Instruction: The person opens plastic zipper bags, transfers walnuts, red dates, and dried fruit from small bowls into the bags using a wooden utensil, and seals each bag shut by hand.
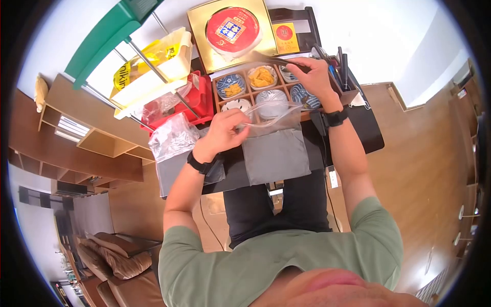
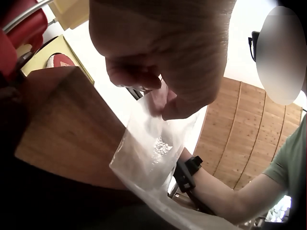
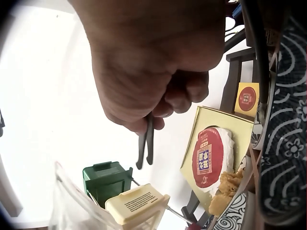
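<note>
My left hand pinches the edge of a clear zip bag, which hangs over the front of a wooden divided box with its mouth partly apart. The left wrist view shows the bag's plastic below the thumb and fingers. Above the box's right side, my right hand grips a pair of dark tongs; their two tips stand slightly apart with nothing between them. Patterned bowls sit in the compartments. Yellow-orange chips fill one bowl, and smaller yellow pieces lie in a blue one.
Behind the box stands a gold box with a round red-labelled cake. A rack with a cream bin and a red bin is at the left. More clear bags lie near my left forearm. Pens stand at the right.
</note>
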### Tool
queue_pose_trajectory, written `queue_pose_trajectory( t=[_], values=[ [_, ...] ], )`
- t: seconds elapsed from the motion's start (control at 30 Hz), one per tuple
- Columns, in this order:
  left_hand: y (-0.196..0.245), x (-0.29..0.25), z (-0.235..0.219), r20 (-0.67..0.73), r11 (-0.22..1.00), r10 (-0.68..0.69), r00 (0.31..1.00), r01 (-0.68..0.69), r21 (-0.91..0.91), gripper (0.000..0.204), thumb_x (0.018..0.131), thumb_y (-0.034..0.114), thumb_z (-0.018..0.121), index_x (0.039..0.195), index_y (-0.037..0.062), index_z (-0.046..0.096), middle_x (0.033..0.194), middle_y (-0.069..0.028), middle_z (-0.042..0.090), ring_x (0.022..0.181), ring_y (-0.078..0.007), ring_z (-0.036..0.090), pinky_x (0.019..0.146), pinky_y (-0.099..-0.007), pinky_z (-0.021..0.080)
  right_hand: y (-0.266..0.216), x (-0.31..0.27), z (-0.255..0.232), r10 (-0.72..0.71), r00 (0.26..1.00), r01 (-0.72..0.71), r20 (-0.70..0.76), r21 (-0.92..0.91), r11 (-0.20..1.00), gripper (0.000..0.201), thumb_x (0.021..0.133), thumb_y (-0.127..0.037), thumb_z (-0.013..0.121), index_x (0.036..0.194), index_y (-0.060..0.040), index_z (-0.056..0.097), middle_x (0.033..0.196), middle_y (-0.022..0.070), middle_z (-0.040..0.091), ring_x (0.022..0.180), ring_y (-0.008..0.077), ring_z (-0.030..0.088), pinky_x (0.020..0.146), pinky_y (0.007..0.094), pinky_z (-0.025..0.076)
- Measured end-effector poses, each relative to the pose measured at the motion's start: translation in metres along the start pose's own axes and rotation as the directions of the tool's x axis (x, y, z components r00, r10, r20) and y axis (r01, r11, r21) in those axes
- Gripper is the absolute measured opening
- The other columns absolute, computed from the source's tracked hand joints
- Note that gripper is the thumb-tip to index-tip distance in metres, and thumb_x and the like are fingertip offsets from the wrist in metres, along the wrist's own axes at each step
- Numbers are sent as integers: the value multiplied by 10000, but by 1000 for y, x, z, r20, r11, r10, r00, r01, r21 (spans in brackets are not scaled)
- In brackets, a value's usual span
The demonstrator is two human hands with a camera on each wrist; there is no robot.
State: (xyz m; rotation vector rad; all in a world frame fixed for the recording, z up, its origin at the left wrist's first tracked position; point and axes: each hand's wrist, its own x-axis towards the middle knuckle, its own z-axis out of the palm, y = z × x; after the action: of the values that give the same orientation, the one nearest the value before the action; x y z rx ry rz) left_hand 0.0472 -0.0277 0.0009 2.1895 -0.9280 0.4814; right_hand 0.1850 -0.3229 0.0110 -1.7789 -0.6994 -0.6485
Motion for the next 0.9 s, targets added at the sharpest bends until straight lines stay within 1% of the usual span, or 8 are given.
queue_pose_trajectory(
  t=[0.1,0.23,0.3,0.47,0.57,0.7,0.77,0.9],
  values=[
    [0,-5,-6,16,990,-74,997,75,-119,166,796,-24,749,941,42,702,840,-69,654,663,-188,625,512,-277,479,0,-6,-2,203,979,-195,-12,216,957,211,852,-96,850,1021,18,794,887,61,794,745,68,685,662,228,532],
    [1,-10,-6,-54,984,-32,998,22,-176,190,803,-58,739,965,38,709,896,-65,663,762,-182,650,511,-261,498,7,-3,-5,288,956,-202,-53,593,780,195,827,5,837,1006,45,773,819,47,743,666,72,628,606,219,486],
    [3,-13,-10,-14,968,-137,991,131,-216,202,792,-88,751,948,33,707,890,-86,676,827,-229,653,738,-302,510,15,-3,-1,269,961,-123,-66,770,626,162,870,65,773,1030,47,757,798,56,694,646,114,596,599,252,464],
    [-12,-17,-10,31,924,-206,978,205,-323,175,860,-86,710,1008,7,702,967,-57,646,896,-157,612,779,-293,492,27,-4,-4,276,959,-153,57,928,340,174,913,48,742,1085,28,726,828,45,662,715,134,581,664,289,458],
    [-13,-17,-9,20,886,-266,964,253,-388,183,864,-111,687,1000,10,707,970,-46,640,902,-147,600,799,-282,481,30,-3,-5,212,971,-175,111,933,316,120,941,24,722,1060,14,720,820,33,646,717,135,566,670,286,447],
    [-16,-18,-8,-22,905,-205,979,181,-385,210,859,-135,666,992,20,716,962,-36,628,901,-144,591,811,-278,474,26,-7,9,248,965,-200,84,849,489,102,964,-41,727,1059,-6,715,822,10,646,727,110,566,680,270,461],
    [-19,-19,-7,6,905,-183,983,171,-390,228,853,-138,664,989,35,727,953,-30,616,892,-148,585,814,-278,471,13,-14,20,170,982,-150,-78,210,966,137,979,-118,735,1070,-21,702,847,-13,665,756,76,579,694,245,474],
    [-23,-20,-6,7,901,-175,985,163,-403,247,851,-139,661,996,47,735,945,-31,611,887,-153,588,812,-279,472,6,-22,29,61,998,-60,-16,85,995,170,977,-165,744,1059,-23,699,814,1,688,742,59,602,674,238,493]
  ],
)
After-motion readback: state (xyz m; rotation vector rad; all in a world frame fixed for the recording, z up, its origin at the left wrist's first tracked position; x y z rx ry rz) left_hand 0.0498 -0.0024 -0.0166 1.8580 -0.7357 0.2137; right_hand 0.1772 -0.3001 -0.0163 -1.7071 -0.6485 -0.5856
